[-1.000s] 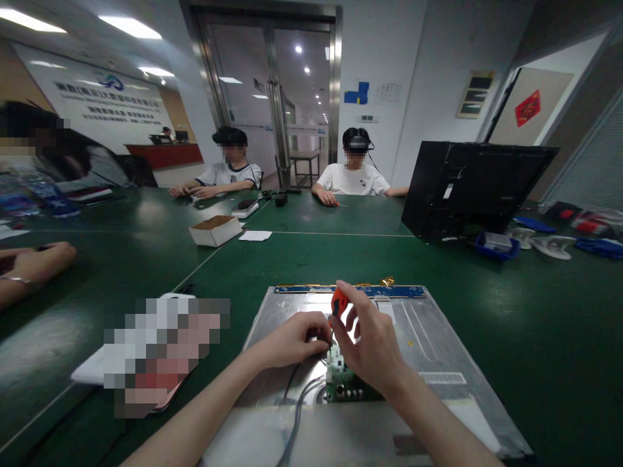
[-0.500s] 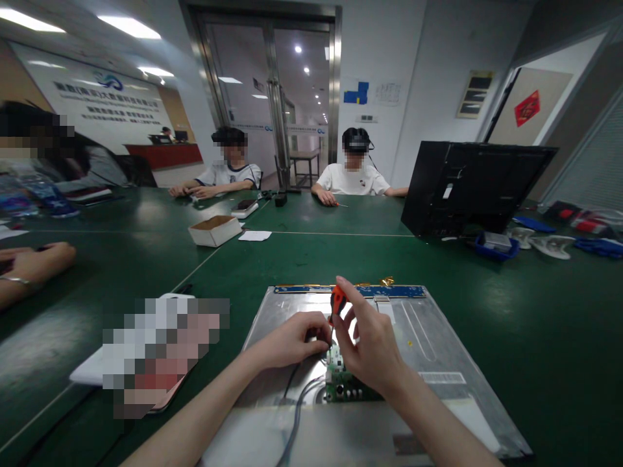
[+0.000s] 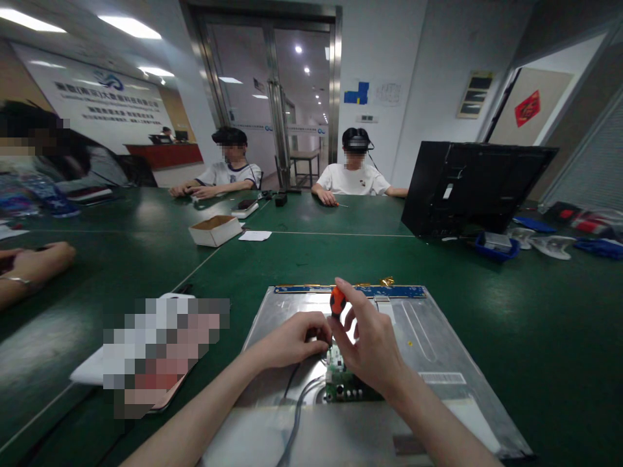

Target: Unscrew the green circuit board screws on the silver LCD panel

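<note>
A screwdriver with an orange and black handle [image 3: 337, 302] stands roughly upright, gripped by the fingers of my right hand [image 3: 372, 340]. Its lower end reaches toward a green circuit board [image 3: 341, 388] on the metal back of a display panel [image 3: 433, 363]. Close to the shaft, my left hand [image 3: 296, 338] has its fingertips pinched together at the board's upper edge. What they pinch, if anything, is hidden. A grey cable [image 3: 294, 421] runs over the panel below my left hand. Along the panel's far edge lies a blue circuit strip [image 3: 350, 291].
On the green table [image 3: 316, 256] stand a white open box [image 3: 215, 231] and a black monitor [image 3: 474, 188] at the right, with a blue tray [image 3: 496, 246] beside it. A blurred pink and white item [image 3: 160, 363] lies left of my arms. Several people sit around the table.
The screwdriver handle has turned slightly in my right fingers, showing a different face. Both hands stay in nearly the same place, and the panel has not moved.
</note>
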`<move>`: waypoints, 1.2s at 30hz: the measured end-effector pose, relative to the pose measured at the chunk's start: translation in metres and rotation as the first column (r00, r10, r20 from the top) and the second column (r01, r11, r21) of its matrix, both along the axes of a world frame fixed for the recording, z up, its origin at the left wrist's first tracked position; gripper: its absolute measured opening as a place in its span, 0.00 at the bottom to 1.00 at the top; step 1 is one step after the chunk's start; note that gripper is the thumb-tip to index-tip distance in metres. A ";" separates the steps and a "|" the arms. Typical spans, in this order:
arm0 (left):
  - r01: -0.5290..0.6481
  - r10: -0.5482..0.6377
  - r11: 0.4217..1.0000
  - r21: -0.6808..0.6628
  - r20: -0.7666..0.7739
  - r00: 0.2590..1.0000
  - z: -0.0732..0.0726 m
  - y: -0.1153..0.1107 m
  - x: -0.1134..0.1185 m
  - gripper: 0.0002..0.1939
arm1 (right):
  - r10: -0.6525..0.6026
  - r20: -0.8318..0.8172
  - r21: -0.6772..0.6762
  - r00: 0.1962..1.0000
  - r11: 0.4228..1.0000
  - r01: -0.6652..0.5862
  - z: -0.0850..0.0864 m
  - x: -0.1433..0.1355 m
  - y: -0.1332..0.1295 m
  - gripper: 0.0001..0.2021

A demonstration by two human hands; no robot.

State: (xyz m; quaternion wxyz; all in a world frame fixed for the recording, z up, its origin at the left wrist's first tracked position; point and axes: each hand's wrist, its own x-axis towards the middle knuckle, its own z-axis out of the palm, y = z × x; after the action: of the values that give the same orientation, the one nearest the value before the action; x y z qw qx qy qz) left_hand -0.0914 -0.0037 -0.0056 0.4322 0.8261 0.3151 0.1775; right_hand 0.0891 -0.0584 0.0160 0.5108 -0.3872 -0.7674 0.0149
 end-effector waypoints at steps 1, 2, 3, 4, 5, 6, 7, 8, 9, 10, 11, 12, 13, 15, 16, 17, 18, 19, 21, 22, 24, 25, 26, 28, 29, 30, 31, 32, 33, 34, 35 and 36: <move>0.000 0.000 1.000 0.006 0.000 1.000 0.000 0.000 0.000 0.04 | 0.008 -0.004 -0.011 1.000 1.000 -0.008 0.000 0.000 -0.001 0.30; 0.000 0.000 1.000 0.014 0.000 1.000 0.000 0.000 0.000 0.04 | 0.015 -0.010 -0.021 1.000 1.000 -0.015 0.000 0.000 -0.001 0.30; 0.001 -0.001 1.000 0.023 -0.001 1.000 0.000 0.000 0.000 0.04 | 0.019 -0.015 -0.030 1.000 0.999 -0.019 0.000 0.000 -0.001 0.30; 0.004 -0.003 1.000 0.030 -0.005 1.000 0.000 0.000 0.000 0.05 | 0.020 -0.018 -0.036 1.000 0.999 -0.021 0.000 0.000 -0.001 0.30; 0.006 -0.005 0.999 0.036 -0.007 1.000 0.000 0.000 0.000 0.05 | 0.020 -0.019 -0.037 1.000 0.999 -0.020 0.000 0.000 -0.001 0.30; 0.006 -0.006 0.999 0.039 -0.006 1.000 -0.001 0.000 0.000 0.05 | 0.018 -0.018 -0.035 1.000 0.999 -0.018 0.000 0.000 -0.001 0.30; 0.005 -0.005 0.999 0.038 -0.003 1.000 -0.001 0.000 0.000 0.05 | 0.014 -0.016 -0.031 1.000 0.999 -0.015 0.000 0.000 0.000 0.29; 0.005 -0.005 0.999 0.033 0.001 1.000 -0.001 0.000 0.000 0.05 | 0.010 -0.014 -0.025 1.000 1.000 -0.011 -0.001 0.000 0.000 0.29; 0.004 -0.004 1.000 0.025 0.006 1.000 -0.002 0.000 0.000 0.05 | 0.007 -0.012 -0.019 1.000 1.000 -0.007 -0.001 0.000 0.000 0.29; 0.003 -0.003 1.000 0.016 0.009 1.000 -0.002 0.000 -0.001 0.06 | 0.003 -0.011 -0.014 1.000 1.000 -0.003 -0.001 0.000 0.001 0.28; 0.003 -0.003 1.000 0.008 0.010 1.000 -0.003 0.000 -0.001 0.06 | -0.003 -0.009 -0.011 1.000 1.000 0.003 -0.001 0.000 0.001 0.28; 0.003 -0.003 1.000 0.004 0.009 1.000 -0.003 0.000 -0.001 0.06 | -0.008 -0.008 -0.009 1.000 1.000 0.008 -0.002 0.000 0.001 0.28; 0.002 -0.002 1.000 0.004 0.008 1.000 -0.004 0.000 -0.001 0.06 | -0.013 -0.007 -0.007 1.000 1.000 0.013 -0.002 0.000 0.001 0.27; 0.001 -0.001 1.000 0.004 0.005 1.000 -0.004 0.001 -0.001 0.06 | -0.019 -0.006 -0.008 1.000 1.000 0.019 -0.002 0.000 0.001 0.26; 0.001 -0.001 1.000 0.001 0.005 1.000 -0.005 0.001 -0.001 0.06 | -0.019 -0.007 -0.010 1.000 1.000 0.019 -0.002 0.000 0.001 0.26; 0.001 -0.001 1.000 -0.002 0.006 1.000 -0.005 0.001 -0.001 0.06 | -0.017 -0.009 -0.012 1.000 1.000 0.017 -0.002 0.000 0.001 0.25; 0.002 -0.002 1.000 -0.004 0.008 1.000 -0.005 0.001 -0.001 0.06 | -0.014 -0.012 -0.015 1.000 1.000 0.014 -0.001 0.000 0.000 0.25; 0.003 -0.003 1.000 -0.004 0.010 1.000 -0.005 0.001 -0.001 0.06 | -0.011 -0.014 -0.018 1.000 1.000 0.011 -0.001 0.000 0.000 0.26; 0.004 -0.004 1.000 0.006 0.010 1.000 -0.004 0.001 -0.001 0.06 | -0.006 -0.016 -0.032 1.000 0.999 0.005 0.000 0.000 -0.001 0.27; 0.003 -0.003 1.000 0.017 0.005 1.000 -0.003 0.000 -0.001 0.05 | -0.004 -0.016 -0.042 1.000 0.999 0.003 0.000 0.000 -0.001 0.28; 0.002 -0.002 0.999 0.040 -0.007 1.000 0.000 0.000 0.000 0.05 | -0.002 -0.014 -0.060 1.000 0.998 0.001 0.000 0.000 -0.001 0.29; 0.002 -0.002 0.999 0.050 -0.012 1.000 0.001 -0.001 0.000 0.05 | -0.002 -0.013 -0.064 1.000 0.998 0.001 -0.001 0.000 -0.001 0.29; 0.002 -0.001 0.998 0.056 -0.015 1.000 0.002 -0.001 0.000 0.04 | -0.003 -0.012 -0.066 1.000 0.998 0.002 -0.001 0.000 -0.001 0.29; 0.004 -0.003 0.998 0.055 -0.018 1.000 0.003 -0.001 0.000 0.04 | -0.002 -0.011 -0.063 1.000 0.998 0.001 -0.002 0.000 -0.001 0.29; 0.006 -0.005 0.999 0.050 -0.019 1.000 0.002 -0.001 0.000 0.04 | -0.002 -0.010 -0.059 1.000 0.998 0.001 -0.002 0.001 -0.001 0.29; 0.006 -0.005 0.999 0.044 -0.020 1.000 0.002 0.000 0.000 0.04 | -0.002 -0.009 -0.053 1.000 0.999 0.002 -0.003 0.001 0.000 0.28; 0.004 -0.003 0.999 0.037 -0.020 1.000 0.001 0.000 0.000 0.04 | -0.004 -0.007 -0.046 1.000 0.999 0.004 -0.003 0.001 0.000 0.28; 0.000 0.000 1.000 0.031 -0.020 1.000 0.001 0.000 0.000 0.04 | -0.008 -0.005 -0.039 1.000 0.999 0.007 -0.003 0.001 0.000 0.28; -0.005 0.006 1.000 0.027 -0.020 1.000 0.001 0.000 0.000 0.04 | -0.013 -0.003 -0.033 1.000 0.999 0.013 -0.003 0.000 0.001 0.27; -0.012 0.013 1.000 0.027 -0.019 1.000 0.001 0.000 0.001 0.04 | -0.018 -0.002 -0.028 1.000 0.999 0.018 -0.003 0.000 0.001 0.27; -0.019 0.019 0.999 0.029 -0.017 1.000 0.002 -0.001 0.001 0.04 | -0.023 -0.002 -0.022 1.000 1.000 0.023 -0.003 0.000 0.001 0.26; -0.024 0.025 0.999 0.034 -0.012 1.000 0.003 -0.001 0.001 0.03 | -0.026 -0.004 -0.014 1.000 1.000 0.026 -0.003 0.000 0.001 0.26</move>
State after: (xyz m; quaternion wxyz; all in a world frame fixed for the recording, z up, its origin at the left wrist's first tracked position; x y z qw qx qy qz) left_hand -0.0901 -0.0050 -0.0022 0.4141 0.8304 0.3249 0.1828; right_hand 0.0891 -0.0571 0.0126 0.5098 -0.4007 -0.7612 0.0144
